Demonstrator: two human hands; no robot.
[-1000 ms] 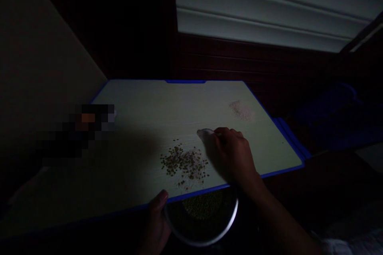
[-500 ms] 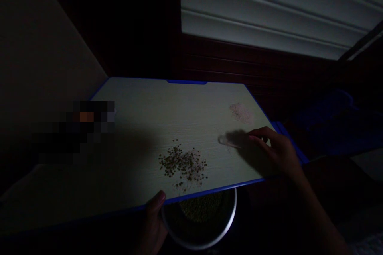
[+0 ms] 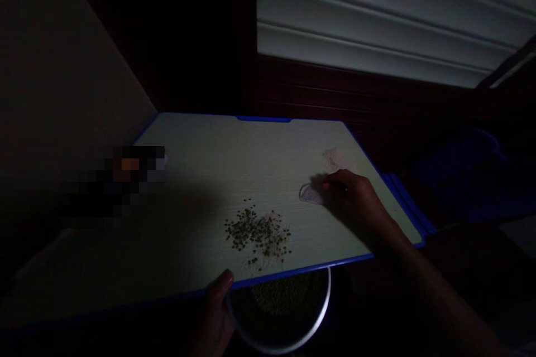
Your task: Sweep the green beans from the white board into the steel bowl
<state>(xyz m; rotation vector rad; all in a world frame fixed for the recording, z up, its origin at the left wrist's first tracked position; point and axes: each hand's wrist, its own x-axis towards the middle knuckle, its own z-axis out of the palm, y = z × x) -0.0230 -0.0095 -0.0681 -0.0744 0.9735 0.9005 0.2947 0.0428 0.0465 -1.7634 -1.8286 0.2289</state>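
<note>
My right hand (image 3: 360, 201) is closed in a pinch on a thin, clear piece with a rounded edge (image 3: 310, 194). It looks like plastic, and its exact kind is unclear in the dim light. The piece is at the surface of a pale board with a blue rim (image 3: 201, 150). Left of it lies a scattered heap of small dark green beans (image 3: 247, 230), mixed with pale bits. At the board's near edge, my left hand (image 3: 218, 307) grips the rim, thumb on top and fingers hidden underneath. A smaller pale heap of fine bits (image 3: 333, 156) sits beyond my right hand.
Below the near edge, partly covered by the board, is a round metal bowl (image 3: 322, 312) with small green beans (image 3: 280, 293) in it. A blurred-out patch (image 3: 125, 178) covers something at the left. White slats (image 3: 355, 28) stand behind; blue objects (image 3: 460, 178) lie at the right.
My right hand has moved left and slightly away from me with the clear piece, which now shows a broader face. My left hand keeps its place on the rim.
</note>
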